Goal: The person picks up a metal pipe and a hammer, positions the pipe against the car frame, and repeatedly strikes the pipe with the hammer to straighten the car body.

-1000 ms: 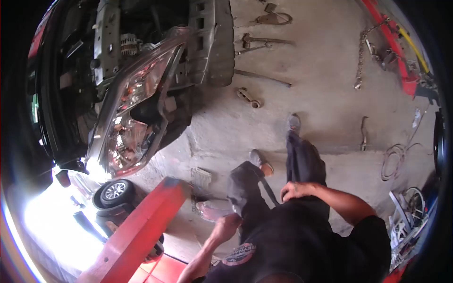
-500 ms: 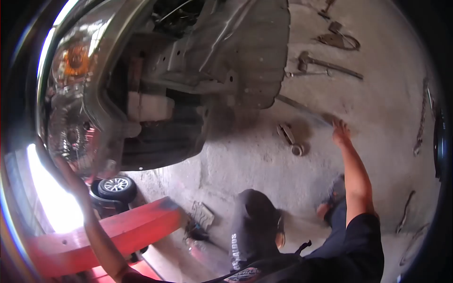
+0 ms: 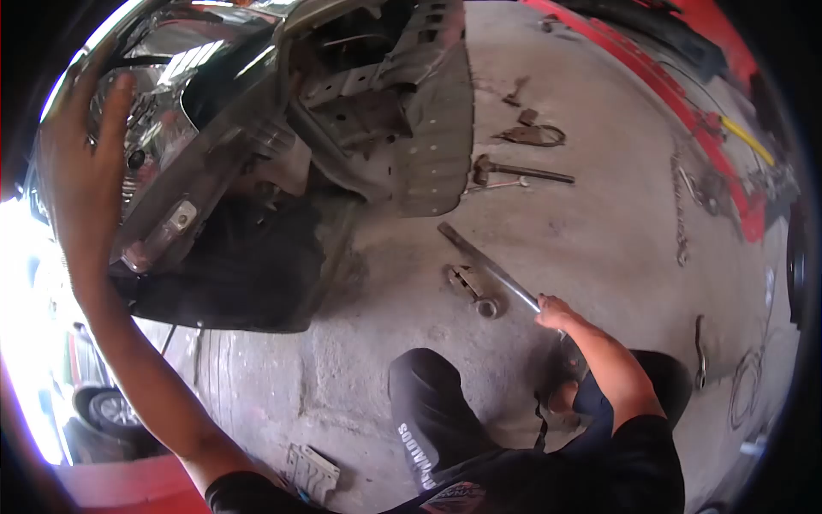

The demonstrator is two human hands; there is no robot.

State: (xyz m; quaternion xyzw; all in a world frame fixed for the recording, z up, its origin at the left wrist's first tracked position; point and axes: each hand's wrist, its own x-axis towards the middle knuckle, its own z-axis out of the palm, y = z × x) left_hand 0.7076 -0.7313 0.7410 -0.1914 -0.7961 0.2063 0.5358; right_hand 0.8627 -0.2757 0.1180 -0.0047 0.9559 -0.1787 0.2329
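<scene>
My right hand [image 3: 552, 312] is closed around the near end of a long metal bar [image 3: 492, 266]. The bar slants away to the upper left, its dark flattened far end close to the car's sheet-metal panel [image 3: 434, 163]. Raised at the left, my left hand [image 3: 90, 158] has its fingers apart and holds nothing. It is in front of the car's headlight area [image 3: 141, 128]; whether it touches the car I cannot tell. Below the bar lies a metal clamp-like piece with a ring [image 3: 485, 307]. A hammer [image 3: 535, 174] and a wrench [image 3: 514, 183] lie beyond the panel.
A dark plastic liner [image 3: 231, 274] hangs from the car's opened front. On the concrete floor are a looped cable tool [image 3: 539, 134], a chain [image 3: 681, 214] and a metal plate [image 3: 314, 471]. A red steel beam [image 3: 655, 81] runs along the upper right. A wheel [image 3: 116, 409] stands lower left.
My right hand now grips the bar, which was lying with its far end by the panel, and has drawn it closer. My left hand has come up with fingers spread. The view has shifted.
</scene>
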